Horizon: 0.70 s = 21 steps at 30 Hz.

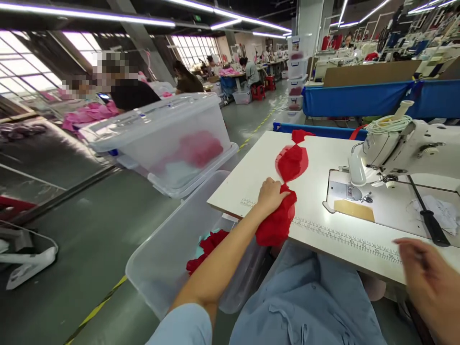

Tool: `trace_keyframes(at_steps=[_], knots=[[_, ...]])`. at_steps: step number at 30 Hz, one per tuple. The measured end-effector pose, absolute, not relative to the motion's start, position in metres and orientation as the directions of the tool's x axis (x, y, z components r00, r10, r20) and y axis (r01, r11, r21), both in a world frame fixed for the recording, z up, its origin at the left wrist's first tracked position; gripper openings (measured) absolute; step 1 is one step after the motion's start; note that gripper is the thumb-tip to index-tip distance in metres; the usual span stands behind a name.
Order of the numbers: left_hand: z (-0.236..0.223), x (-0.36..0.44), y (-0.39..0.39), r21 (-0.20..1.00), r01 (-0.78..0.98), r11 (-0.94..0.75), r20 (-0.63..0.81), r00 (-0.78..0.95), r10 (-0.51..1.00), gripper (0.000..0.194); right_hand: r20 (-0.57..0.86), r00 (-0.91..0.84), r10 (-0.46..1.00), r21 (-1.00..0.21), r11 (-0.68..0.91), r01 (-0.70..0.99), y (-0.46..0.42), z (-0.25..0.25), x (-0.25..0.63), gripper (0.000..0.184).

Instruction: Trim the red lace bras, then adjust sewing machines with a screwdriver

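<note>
My left hand is closed on a red lace garment piece that lies across the near left part of the white sewing table and hangs over its front edge. My right hand hovers at the table's front edge on the right, blurred by motion, with nothing visibly in it. The white sewing machine stands at the right of the table, well apart from both hands.
A clear plastic bin with more red pieces sits on the floor below my left arm. Another lidded clear bin stands behind it. A black screwdriver lies on the machine bed. Other people work at tables farther back.
</note>
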<state>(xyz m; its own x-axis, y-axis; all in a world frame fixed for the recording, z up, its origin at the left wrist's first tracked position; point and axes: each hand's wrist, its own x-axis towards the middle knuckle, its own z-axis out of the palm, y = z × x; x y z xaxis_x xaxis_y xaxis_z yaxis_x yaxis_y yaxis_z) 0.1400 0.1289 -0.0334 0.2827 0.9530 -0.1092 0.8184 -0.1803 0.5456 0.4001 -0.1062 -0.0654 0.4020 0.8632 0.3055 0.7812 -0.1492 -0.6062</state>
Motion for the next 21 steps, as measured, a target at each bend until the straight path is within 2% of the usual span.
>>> trace_keyframes(at_steps=[2,3,4,6,8,9,12,16,21], knots=[[-0.033,0.122,0.095,0.631,0.751,-0.195,-0.175,0.382,0.908,0.020,0.283,0.178,0.943,-0.742,0.097,0.663,-0.102,-0.057,0.354,0.022],[-0.033,0.109,0.074,0.692,0.703,-0.165,-0.230,0.432,0.872,0.022,0.227,0.095,0.969,-0.815,0.136,0.563,-0.098,-0.054,0.335,0.024],[-0.034,0.094,0.052,0.792,0.607,-0.067,-0.311,0.496,0.811,0.025,0.131,0.023,0.991,-0.878,0.106,0.467,-0.095,-0.053,0.319,0.028],[-0.037,0.064,0.010,0.852,0.483,0.199,-0.468,0.534,0.704,0.030,-0.099,-0.147,0.984,-0.955,-0.052,0.293,-0.089,-0.055,0.294,0.036],[-0.043,0.040,-0.026,0.825,0.396,0.403,-0.564,0.516,0.645,0.033,-0.290,-0.287,0.913,-0.954,-0.253,0.159,-0.085,-0.064,0.276,0.045],[-0.047,0.033,-0.041,0.816,0.368,0.445,-0.577,0.496,0.649,0.033,-0.357,-0.328,0.875,-0.934,-0.341,0.108,-0.084,-0.071,0.269,0.051],[-0.058,0.023,-0.068,0.840,0.350,0.414,-0.534,0.402,0.743,0.035,-0.488,-0.372,0.790,-0.854,-0.520,0.017,-0.085,-0.094,0.253,0.059],[-0.067,0.025,-0.078,0.845,0.343,0.409,-0.513,0.310,0.800,0.032,-0.545,-0.387,0.744,-0.801,-0.598,-0.022,-0.089,-0.118,0.245,0.057],[-0.068,0.027,-0.080,0.853,0.360,0.377,-0.486,0.289,0.825,0.030,-0.518,-0.397,0.757,-0.803,-0.591,-0.079,-0.089,-0.126,0.238,0.048]])
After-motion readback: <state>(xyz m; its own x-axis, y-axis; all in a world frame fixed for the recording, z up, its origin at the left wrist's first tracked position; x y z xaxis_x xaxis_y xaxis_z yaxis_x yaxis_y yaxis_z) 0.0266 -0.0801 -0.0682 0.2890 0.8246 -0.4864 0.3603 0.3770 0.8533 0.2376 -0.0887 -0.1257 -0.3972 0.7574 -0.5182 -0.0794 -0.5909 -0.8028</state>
